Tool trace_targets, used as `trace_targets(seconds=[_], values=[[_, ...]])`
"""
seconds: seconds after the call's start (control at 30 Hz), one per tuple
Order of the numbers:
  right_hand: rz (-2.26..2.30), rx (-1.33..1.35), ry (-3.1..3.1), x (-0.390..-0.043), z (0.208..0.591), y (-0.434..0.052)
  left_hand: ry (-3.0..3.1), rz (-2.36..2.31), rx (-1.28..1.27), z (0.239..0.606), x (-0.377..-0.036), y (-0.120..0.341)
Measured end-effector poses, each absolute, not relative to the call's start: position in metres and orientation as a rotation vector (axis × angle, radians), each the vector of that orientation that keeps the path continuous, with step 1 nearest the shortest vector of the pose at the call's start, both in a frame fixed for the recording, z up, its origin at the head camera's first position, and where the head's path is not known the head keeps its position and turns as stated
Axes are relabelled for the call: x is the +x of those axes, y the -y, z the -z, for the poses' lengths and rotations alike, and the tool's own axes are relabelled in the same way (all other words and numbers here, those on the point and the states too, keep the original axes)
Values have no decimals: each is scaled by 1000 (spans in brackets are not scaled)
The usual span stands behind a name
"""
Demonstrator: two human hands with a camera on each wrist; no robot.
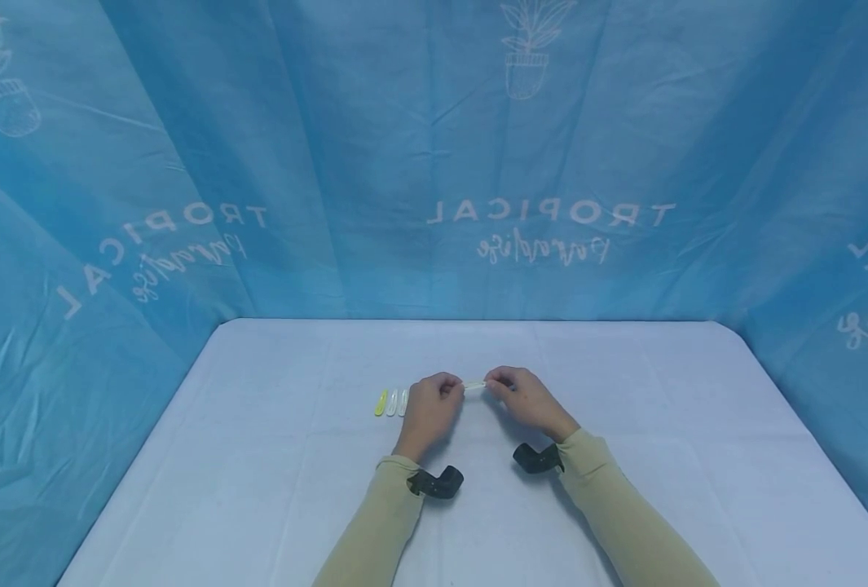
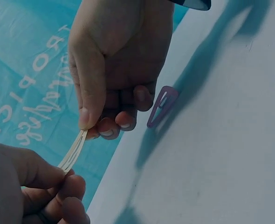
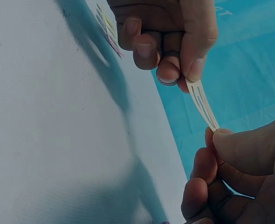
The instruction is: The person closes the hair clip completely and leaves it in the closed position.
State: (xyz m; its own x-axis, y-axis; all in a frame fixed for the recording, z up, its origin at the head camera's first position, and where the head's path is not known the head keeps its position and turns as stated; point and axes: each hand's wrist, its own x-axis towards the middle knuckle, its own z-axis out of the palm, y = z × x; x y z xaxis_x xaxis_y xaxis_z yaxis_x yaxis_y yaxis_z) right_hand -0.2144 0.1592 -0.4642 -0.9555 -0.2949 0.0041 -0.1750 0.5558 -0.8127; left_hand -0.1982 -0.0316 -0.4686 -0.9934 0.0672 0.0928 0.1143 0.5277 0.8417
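Observation:
A cream snap hair clip (image 1: 474, 385) is stretched between both hands above the table, slightly bowed in the wrist views. My left hand (image 1: 430, 412) pinches one end between thumb and forefinger, and my right hand (image 1: 529, 401) pinches the other end the same way. Slots run along the hair clip's length. A purple snap hair clip (image 2: 163, 106) lies on the table near the right hand in the left wrist view. Left of the left hand is a row with a yellow hair clip (image 1: 381, 403) and pale ones (image 1: 392, 403); the hand may hide more.
A white-covered table (image 1: 257, 489) spreads around the hands. Blue printed curtains (image 1: 375, 163) hang behind it and along both sides. Black wrist cameras (image 1: 439, 483) stick out from both sleeves.

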Motion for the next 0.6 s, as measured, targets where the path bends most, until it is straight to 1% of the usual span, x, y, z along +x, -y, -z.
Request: trace_targets(seconds=[0.27,0.6], values=[[1384,-402,-2633,-214,466,-158,2698,1509,-125,469,-197,30],[1370,-472,-2657,-215,466,-159,2677,1493,-151,468,-197,30]])
